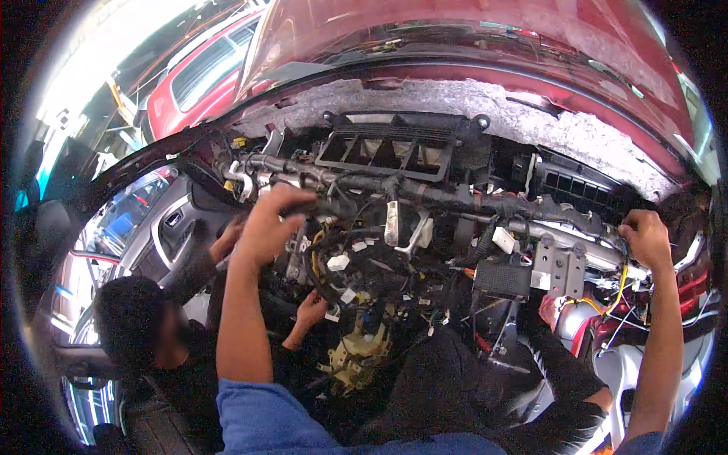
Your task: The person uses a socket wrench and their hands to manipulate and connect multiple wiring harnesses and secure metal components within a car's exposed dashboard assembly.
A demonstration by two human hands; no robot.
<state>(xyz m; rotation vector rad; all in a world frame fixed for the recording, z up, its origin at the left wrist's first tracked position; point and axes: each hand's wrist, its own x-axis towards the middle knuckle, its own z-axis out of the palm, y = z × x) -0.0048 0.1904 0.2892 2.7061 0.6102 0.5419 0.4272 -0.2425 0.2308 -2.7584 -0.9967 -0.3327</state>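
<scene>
A long metal cross beam (561, 236) spans a stripped car dashboard, with a thick black wiring harness (516, 206) along it. My left hand (274, 221) is raised beside the left part of the beam, its thumb and fingers apart and curved, with no held thing showing. At the far right end of the beam, my right hand (647, 238) has its fingertips drawn together against the harness and bracket area. What they pinch is hidden. Below my left hand lie tangled wires and white connectors (338, 262). A yellow wire (623, 288) hangs below my right hand.
A co-worker (178, 341) in black leans in at the left; one of their hands (309, 308) reaches among the wires. A black vent housing (387, 148) stands behind the beam. A black box (500, 280) and a grey perforated bracket (557, 269) hang at centre right. An open door (163, 227) stands left.
</scene>
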